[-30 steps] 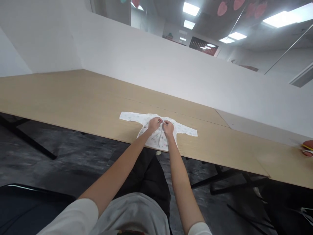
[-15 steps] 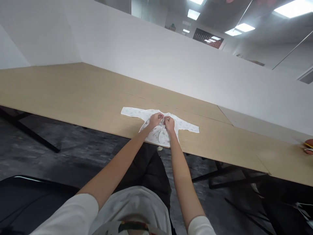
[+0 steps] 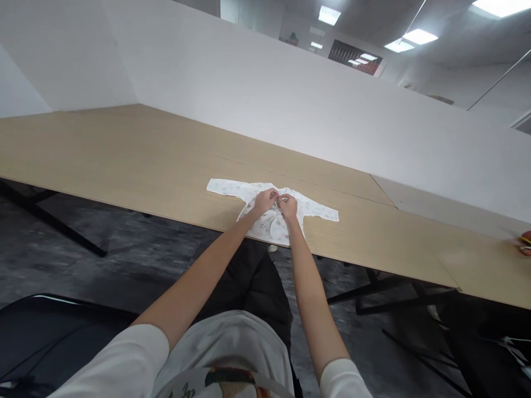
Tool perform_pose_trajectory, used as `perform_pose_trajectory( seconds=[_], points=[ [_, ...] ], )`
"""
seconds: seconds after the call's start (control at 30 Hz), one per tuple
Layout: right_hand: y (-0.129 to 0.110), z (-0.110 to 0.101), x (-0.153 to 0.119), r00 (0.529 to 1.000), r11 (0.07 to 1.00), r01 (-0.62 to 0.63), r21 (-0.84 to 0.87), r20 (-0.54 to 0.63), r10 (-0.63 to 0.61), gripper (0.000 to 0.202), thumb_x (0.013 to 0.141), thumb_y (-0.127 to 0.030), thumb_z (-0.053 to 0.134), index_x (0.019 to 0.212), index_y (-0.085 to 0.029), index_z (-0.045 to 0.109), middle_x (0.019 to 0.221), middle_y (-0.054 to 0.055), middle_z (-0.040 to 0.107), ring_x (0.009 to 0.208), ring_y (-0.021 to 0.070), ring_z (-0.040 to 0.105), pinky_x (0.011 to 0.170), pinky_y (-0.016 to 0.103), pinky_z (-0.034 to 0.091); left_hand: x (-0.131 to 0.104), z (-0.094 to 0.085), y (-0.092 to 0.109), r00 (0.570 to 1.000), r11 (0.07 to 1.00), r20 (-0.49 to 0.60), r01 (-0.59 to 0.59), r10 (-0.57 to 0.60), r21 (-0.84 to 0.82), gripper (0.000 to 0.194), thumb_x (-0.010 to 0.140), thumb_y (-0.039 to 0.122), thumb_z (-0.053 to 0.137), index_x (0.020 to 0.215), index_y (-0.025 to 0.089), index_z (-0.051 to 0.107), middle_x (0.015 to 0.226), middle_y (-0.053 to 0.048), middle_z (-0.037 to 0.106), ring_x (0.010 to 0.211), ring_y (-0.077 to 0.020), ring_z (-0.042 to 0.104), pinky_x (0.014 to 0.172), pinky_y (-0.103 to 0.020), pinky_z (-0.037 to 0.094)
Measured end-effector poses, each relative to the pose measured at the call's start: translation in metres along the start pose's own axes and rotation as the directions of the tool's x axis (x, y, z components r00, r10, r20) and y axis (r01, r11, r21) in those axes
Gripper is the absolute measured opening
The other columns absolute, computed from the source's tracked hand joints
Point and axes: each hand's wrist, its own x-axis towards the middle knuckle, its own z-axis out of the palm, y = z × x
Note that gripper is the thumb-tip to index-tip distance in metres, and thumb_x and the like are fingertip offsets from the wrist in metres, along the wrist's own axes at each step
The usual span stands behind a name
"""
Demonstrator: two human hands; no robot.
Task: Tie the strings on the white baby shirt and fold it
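Note:
A small white baby shirt [image 3: 265, 225] with a faint scattered print lies flat on the table, both sleeves spread out and its hem at the near edge. My left hand [image 3: 265, 202] pinches the cloth at the front opening, just below the neckline. Close beside it, my right hand [image 3: 288, 207] is also closed, fingertips gripping the opposite edge of the same opening. The fingertips nearly meet, and whatever small fastening lies between them is too small to make out. Below the hands a curved front edge of the shirt shows.
The long wooden table [image 3: 124, 149] runs along a white partition [image 3: 257, 94]. A reddish-brown object [image 3: 526, 242] sits at the far right end. Dark table legs [image 3: 53, 221] stand beneath, and a black chair [image 3: 53, 337] is at lower left.
My fingertips have drawn slightly closer together at the shirt's front opening. The shirt stays in place, while the camera view has tilted a little.

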Motion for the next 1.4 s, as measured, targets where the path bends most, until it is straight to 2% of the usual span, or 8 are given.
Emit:
perform_pose_trajectory(
  seconds=[0.2,0.33,0.5,0.67,0.8,0.93,1.13,1.4],
  points=[
    [0.002,0.003,0.004,0.997,0.995,-0.038,0.088,-0.057,0.043,0.022,0.072,-0.033,0.058,0.078,-0.017,0.071,0.061,-0.001,0.065,0.063,0.0170,0.059,0.063,0.024,0.042,-0.001,-0.002,0.007,0.999,0.994,-0.007,0.032,-0.031,0.106,0.025,0.093,0.024,0.047,0.097,0.016,0.070,0.099,-0.008,0.073,0.090,-0.0182,0.065,0.087,-0.029,0.049],
    [0.003,0.003,0.004,0.996,0.995,-0.054,0.085,-0.060,0.060,0.025,0.073,-0.030,0.056,0.083,-0.015,0.072,0.069,0.002,0.069,0.065,0.0175,0.060,0.066,0.025,0.043,-0.001,-0.003,0.011,0.997,0.979,-0.004,0.070,-0.071,0.190,0.025,0.094,0.022,0.047,0.098,0.016,0.071,0.100,-0.008,0.074,0.091,-0.0176,0.064,0.087,-0.028,0.048],
    [-0.001,0.000,0.001,0.999,0.995,-0.028,-0.097,-0.029,0.025,0.026,0.083,-0.028,0.052,0.095,-0.016,0.072,0.077,0.004,0.071,0.071,0.0183,0.062,0.069,0.026,0.043,0.000,-0.007,0.014,0.989,0.900,0.002,0.137,-0.151,0.413,0.027,0.090,0.016,0.050,0.103,0.018,0.074,0.108,-0.010,0.074,0.103,-0.0228,0.065,0.093,-0.033,0.046],
    [-0.012,-0.004,-0.002,0.994,0.956,0.027,-0.292,0.113,0.007,0.022,0.091,-0.029,0.051,0.096,-0.020,0.071,0.092,0.006,0.073,0.088,0.0198,0.065,0.079,0.027,0.044,-0.005,-0.021,0.020,0.986,0.801,0.034,0.109,-0.160,0.589,0.028,0.087,0.019,0.053,0.100,0.014,0.078,0.112,-0.018,0.072,0.112,-0.0323,0.062,0.095,-0.042,0.046],
    [-0.012,-0.005,-0.011,0.986,0.961,0.089,-0.261,0.159,-0.048,0.026,0.090,-0.038,0.058,0.104,-0.018,0.067,0.094,0.008,0.072,0.092,0.0215,0.065,0.083,0.029,0.045,-0.013,-0.027,0.025,0.974,0.844,0.118,0.104,-0.194,0.526,0.031,0.085,0.019,0.055,0.102,0.022,0.080,0.107,-0.011,0.075,0.105,-0.0282,0.066,0.091,-0.036,0.049],
    [-0.002,-0.004,-0.021,0.992,0.980,0.106,-0.167,0.081,-0.094,0.016,0.082,-0.028,0.060,0.093,-0.018,0.067,0.091,0.006,0.072,0.089,0.0197,0.065,0.084,0.029,0.047,-0.021,-0.022,0.026,0.978,0.895,0.154,0.060,-0.142,0.442,0.034,0.085,0.019,0.055,0.106,0.028,0.079,0.109,-0.006,0.076,0.105,-0.0249,0.067,0.094,-0.033,0.047],
    [0.006,-0.007,-0.023,0.995,0.995,0.101,0.010,0.025,-0.101,0.015,0.075,-0.023,0.058,0.079,-0.018,0.071,0.083,0.007,0.075,0.081,0.0208,0.067,0.082,0.031,0.050,-0.026,-0.016,0.021,0.989,0.896,0.112,0.035,-0.094,0.444,0.029,0.088,0.027,0.056,0.104,0.023,0.080,0.107,-0.009,0.076,0.106,-0.0280,0.067,0.096,-0.037,0.046],
    [0.005,-0.010,-0.024,0.999,0.986,0.039,0.160,-0.019,-0.036,0.034,0.070,-0.020,0.052,0.094,-0.015,0.075,0.084,0.007,0.076,0.078,0.0201,0.068,0.082,0.031,0.052,-0.028,-0.019,0.022,0.991,0.935,0.111,0.027,-0.071,0.354,0.024,0.088,0.028,0.058,0.094,0.020,0.080,0.103,-0.008,0.077,0.103,-0.0249,0.067,0.098,-0.036,0.045]
  ],
)
